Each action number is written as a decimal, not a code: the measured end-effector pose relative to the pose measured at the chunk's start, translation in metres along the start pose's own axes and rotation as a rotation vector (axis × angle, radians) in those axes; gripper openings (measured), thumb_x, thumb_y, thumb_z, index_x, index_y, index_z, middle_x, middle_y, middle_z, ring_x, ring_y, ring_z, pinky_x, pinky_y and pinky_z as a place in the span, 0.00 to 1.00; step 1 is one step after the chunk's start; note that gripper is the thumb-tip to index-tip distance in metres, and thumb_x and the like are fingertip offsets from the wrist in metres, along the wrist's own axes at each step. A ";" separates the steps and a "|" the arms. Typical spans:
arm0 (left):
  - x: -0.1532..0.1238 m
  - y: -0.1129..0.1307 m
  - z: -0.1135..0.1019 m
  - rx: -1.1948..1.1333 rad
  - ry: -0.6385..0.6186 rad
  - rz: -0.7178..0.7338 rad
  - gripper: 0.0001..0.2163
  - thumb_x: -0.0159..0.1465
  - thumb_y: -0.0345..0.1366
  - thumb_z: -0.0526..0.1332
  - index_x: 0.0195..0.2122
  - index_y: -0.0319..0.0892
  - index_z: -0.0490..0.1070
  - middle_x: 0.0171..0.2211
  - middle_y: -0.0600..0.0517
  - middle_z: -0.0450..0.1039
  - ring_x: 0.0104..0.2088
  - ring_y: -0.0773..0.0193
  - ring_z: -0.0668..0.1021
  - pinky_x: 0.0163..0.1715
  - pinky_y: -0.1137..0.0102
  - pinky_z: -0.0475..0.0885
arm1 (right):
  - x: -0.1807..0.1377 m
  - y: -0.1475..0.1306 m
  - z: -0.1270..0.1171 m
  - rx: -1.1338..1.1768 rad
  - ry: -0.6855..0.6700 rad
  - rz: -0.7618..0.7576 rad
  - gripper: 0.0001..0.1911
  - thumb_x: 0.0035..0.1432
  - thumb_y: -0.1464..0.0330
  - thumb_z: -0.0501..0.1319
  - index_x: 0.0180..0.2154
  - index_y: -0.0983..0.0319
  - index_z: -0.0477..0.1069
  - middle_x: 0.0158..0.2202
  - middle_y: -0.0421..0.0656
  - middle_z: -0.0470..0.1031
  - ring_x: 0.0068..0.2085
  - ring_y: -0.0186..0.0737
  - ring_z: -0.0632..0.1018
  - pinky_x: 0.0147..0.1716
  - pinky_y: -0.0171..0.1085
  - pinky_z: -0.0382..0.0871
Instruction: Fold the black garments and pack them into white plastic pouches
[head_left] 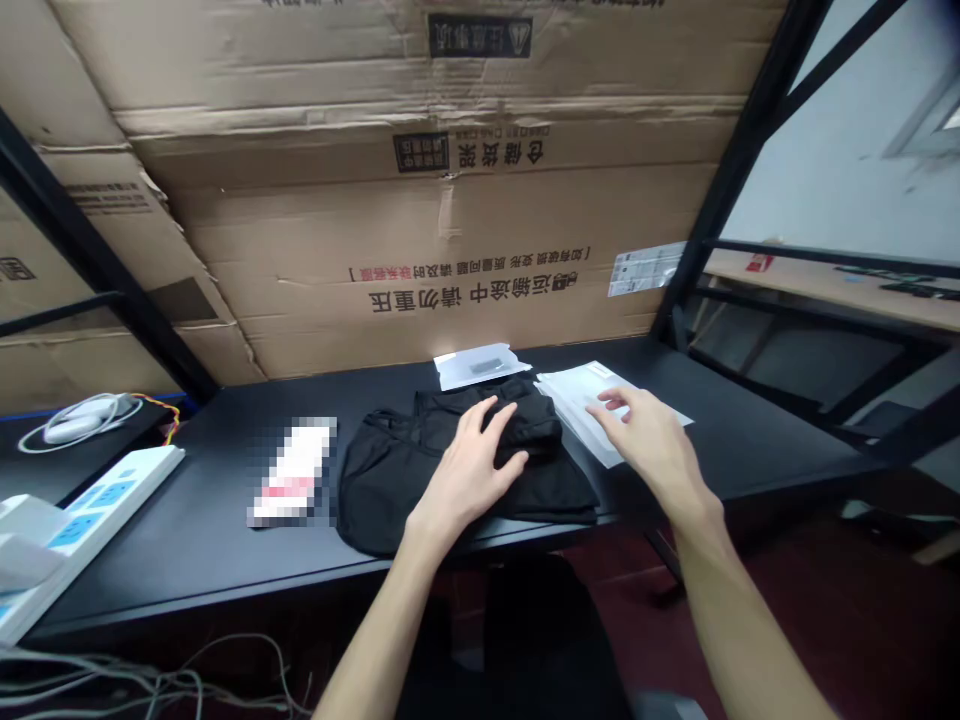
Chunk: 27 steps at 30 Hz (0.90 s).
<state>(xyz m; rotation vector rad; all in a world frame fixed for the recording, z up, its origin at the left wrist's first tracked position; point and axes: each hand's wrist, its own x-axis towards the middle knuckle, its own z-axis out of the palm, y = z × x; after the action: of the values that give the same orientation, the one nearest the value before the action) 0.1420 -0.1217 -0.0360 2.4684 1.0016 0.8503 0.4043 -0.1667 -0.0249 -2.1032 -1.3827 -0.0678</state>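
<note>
A folded black fabric garment, seemingly with straps at its left side, lies near the front edge of the black table. Over its middle is my left hand, fingers apart, resting on or just above the cloth; contact is hard to tell. My right hand hovers by a stack of flat white plastic bags to the right of the garment. Its fingers are bent, with thumb and forefinger apart and nothing between them. Behind the garment lies a flat whitish packet with a grey patch.
A pixelated flat object lies left of the garment. At the table's left edge sits a white power strip with plugs. A white adapter with coiled cable is beyond it. Cardboard walls the back, between black metal posts.
</note>
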 end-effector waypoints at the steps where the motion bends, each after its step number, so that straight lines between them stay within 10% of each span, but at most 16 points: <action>1: -0.002 -0.001 -0.004 0.003 0.020 -0.003 0.27 0.72 0.40 0.63 0.71 0.51 0.63 0.74 0.43 0.59 0.74 0.50 0.64 0.70 0.50 0.69 | 0.006 0.001 0.001 -0.024 -0.023 -0.003 0.16 0.67 0.58 0.62 0.48 0.62 0.79 0.49 0.52 0.82 0.51 0.56 0.81 0.47 0.50 0.74; 16: -0.025 -0.023 -0.052 -0.005 0.171 -0.058 0.16 0.76 0.37 0.57 0.63 0.52 0.72 0.67 0.48 0.67 0.66 0.56 0.74 0.68 0.57 0.71 | 0.031 -0.007 -0.007 -0.205 -0.067 0.047 0.12 0.66 0.67 0.57 0.42 0.59 0.79 0.45 0.51 0.83 0.43 0.53 0.81 0.35 0.43 0.63; 27: 0.035 -0.011 -0.077 0.253 0.432 0.160 0.14 0.74 0.33 0.61 0.60 0.47 0.75 0.59 0.46 0.75 0.62 0.54 0.74 0.64 0.59 0.69 | 0.045 -0.095 0.001 -0.115 0.200 -0.768 0.09 0.72 0.68 0.58 0.43 0.60 0.78 0.43 0.50 0.82 0.45 0.53 0.76 0.46 0.46 0.67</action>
<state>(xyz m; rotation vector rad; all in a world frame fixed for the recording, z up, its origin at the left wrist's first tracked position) 0.1067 -0.0824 0.0312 2.6641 1.1180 1.4349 0.3438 -0.1042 0.0341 -1.4787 -2.0041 -0.6572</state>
